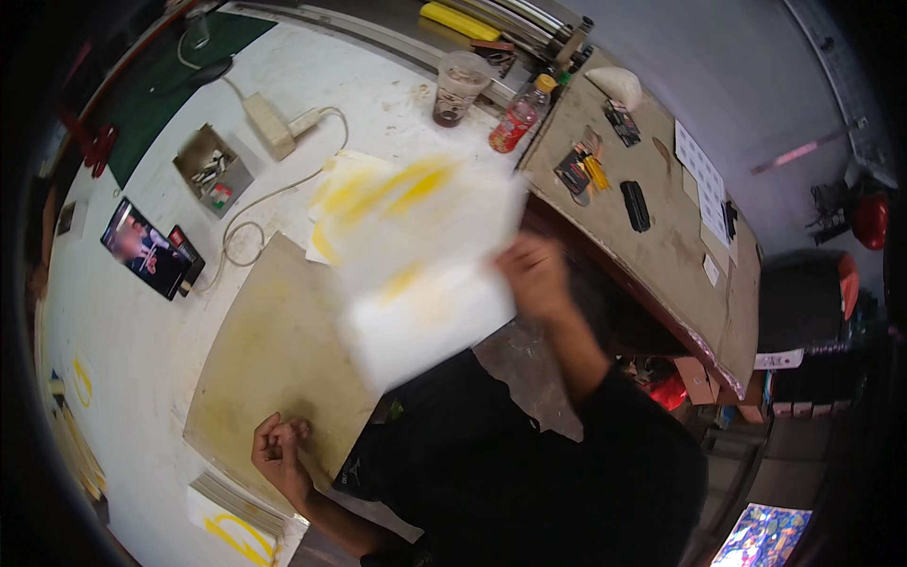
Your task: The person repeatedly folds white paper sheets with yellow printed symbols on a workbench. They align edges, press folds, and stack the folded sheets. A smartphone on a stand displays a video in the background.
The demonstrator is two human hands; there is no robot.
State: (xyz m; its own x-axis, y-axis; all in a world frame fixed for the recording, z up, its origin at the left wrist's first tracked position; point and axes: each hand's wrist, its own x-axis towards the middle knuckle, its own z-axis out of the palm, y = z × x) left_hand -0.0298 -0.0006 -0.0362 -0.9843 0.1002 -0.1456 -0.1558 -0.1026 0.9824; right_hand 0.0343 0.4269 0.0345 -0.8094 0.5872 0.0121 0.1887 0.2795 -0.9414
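Observation:
A white paper sheet (430,326) with yellow painted streaks is blurred by motion in the middle of the view. My right hand (536,276) is closed on its right edge. Behind it, other yellow-marked sheets (331,203) lie on the white table, partly covered. My left hand (281,446) is near the front edge of a yellowish flat board (269,350), its fingers curled in and nothing visible in them. Close to that hand, a stack of sheets (231,515) with a yellow mark on top lies at the table's front.
A propped phone (144,248), a small open box (213,172) and a power strip (269,125) with its cable stand on the white table (123,406). A plastic cup (460,90) and a red drink bottle (521,115) are at the back. A brown side table (675,269) stands right.

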